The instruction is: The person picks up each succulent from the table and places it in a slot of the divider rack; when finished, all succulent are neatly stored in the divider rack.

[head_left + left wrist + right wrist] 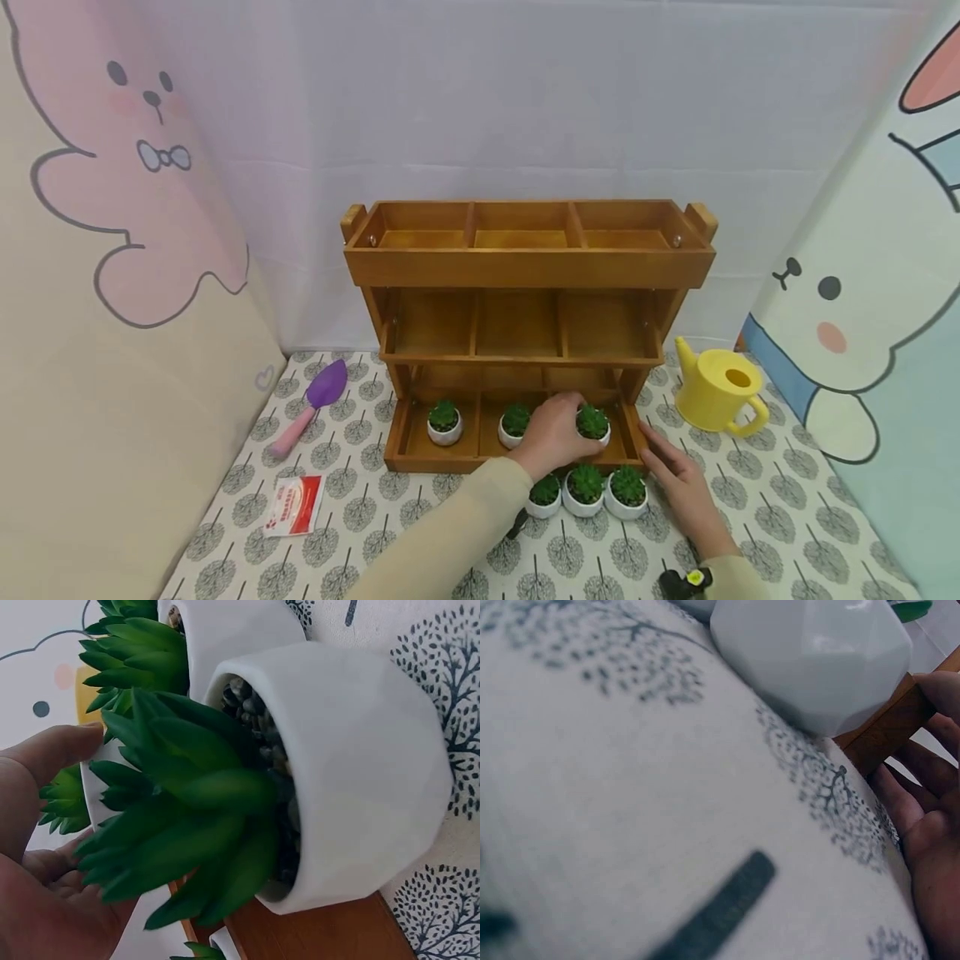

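Note:
In the head view, my left hand (pixel 555 435) grips a small succulent in a white pot (pixel 593 423), in the right part of the wooden rack's bottom tier (pixel 435 465). Thumb and fingers lie on either side of that pot in the left wrist view, partly hidden by a nearer potted succulent (pixel 360 772). My right hand (pixel 684 492) touches the tier's front right corner, its fingers along the wood (pixel 889 724). Two potted succulents (pixel 446 422) (pixel 514 422) stand in the left and middle compartments. Three more (pixel 543 496) (pixel 583 492) (pixel 626 493) form a row on the cloth in front.
The rack's top tier (pixel 528 268) and middle tier (pixel 521 361) rise above the hands. A yellow watering can (pixel 708 392) stands on the right. To the left lie a purple trowel with a pink handle (pixel 326 386) and a red-and-white packet (pixel 294 506).

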Demonstrator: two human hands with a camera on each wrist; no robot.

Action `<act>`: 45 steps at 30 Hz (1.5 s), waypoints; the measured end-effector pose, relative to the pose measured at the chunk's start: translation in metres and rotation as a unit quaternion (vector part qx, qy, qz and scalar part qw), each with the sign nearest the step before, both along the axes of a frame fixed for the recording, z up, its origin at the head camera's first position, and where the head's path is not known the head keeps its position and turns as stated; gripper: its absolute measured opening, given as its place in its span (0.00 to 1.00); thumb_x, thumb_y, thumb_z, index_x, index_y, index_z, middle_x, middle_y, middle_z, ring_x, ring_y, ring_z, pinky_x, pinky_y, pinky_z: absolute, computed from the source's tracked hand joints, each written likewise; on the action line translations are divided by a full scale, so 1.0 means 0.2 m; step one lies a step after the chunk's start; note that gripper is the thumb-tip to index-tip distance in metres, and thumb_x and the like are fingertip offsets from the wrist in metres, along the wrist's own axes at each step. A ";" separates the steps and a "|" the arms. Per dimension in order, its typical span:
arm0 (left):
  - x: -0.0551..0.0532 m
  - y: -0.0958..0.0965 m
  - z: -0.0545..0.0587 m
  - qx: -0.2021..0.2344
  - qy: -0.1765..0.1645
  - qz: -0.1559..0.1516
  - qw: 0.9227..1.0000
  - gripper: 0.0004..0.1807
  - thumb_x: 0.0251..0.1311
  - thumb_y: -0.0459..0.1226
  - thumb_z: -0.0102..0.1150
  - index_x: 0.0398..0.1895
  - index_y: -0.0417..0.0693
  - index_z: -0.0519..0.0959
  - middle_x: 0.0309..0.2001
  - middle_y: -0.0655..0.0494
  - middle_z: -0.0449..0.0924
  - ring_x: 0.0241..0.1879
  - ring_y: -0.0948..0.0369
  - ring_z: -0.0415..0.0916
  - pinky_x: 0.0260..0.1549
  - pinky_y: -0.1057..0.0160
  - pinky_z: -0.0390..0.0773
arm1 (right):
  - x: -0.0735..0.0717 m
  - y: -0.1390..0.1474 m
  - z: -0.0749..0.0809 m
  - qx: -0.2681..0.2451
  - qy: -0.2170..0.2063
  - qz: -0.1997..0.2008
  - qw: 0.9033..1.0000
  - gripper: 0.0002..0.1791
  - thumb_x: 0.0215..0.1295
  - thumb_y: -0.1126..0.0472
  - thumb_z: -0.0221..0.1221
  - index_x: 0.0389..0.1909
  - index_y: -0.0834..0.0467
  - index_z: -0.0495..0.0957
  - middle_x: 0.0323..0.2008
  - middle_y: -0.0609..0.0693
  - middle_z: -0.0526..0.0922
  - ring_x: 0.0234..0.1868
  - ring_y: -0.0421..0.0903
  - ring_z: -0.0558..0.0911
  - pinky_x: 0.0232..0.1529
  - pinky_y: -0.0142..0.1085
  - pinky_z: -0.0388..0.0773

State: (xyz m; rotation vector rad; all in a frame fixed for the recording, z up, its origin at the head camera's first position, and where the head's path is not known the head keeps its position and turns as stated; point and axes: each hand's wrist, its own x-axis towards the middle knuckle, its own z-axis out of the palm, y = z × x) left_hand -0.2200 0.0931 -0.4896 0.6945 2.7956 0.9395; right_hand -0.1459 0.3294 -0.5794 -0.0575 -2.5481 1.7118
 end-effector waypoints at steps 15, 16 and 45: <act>-0.04 0.09 -0.04 -0.063 0.011 -0.016 0.998 0.30 0.54 0.51 0.80 0.55 0.48 0.80 0.46 0.59 0.82 0.43 0.62 0.80 0.44 0.65 0.81 | 0.02 -0.01 0.01 0.016 0.020 0.004 1.000 0.30 0.82 0.48 0.53 0.80 0.47 0.63 0.79 0.51 0.63 0.77 0.59 0.61 0.59 0.14 0.59; -0.04 0.10 -0.04 -0.067 0.013 -0.018 0.997 0.29 0.55 0.51 0.79 0.54 0.48 0.80 0.45 0.59 0.81 0.42 0.62 0.80 0.44 0.65 0.81 | 0.02 -0.01 0.01 0.015 0.021 0.004 1.000 0.30 0.82 0.48 0.53 0.80 0.47 0.63 0.79 0.51 0.63 0.77 0.59 0.61 0.59 0.14 0.59; -0.04 0.16 -0.10 -0.106 0.004 -0.007 0.994 0.33 0.60 0.50 0.76 0.64 0.43 0.77 0.57 0.54 0.79 0.54 0.59 0.80 0.54 0.65 0.80 | 0.01 -0.01 0.01 -0.008 0.003 0.005 1.000 0.32 0.81 0.46 0.53 0.81 0.47 0.62 0.79 0.50 0.62 0.77 0.52 0.62 0.60 0.17 0.63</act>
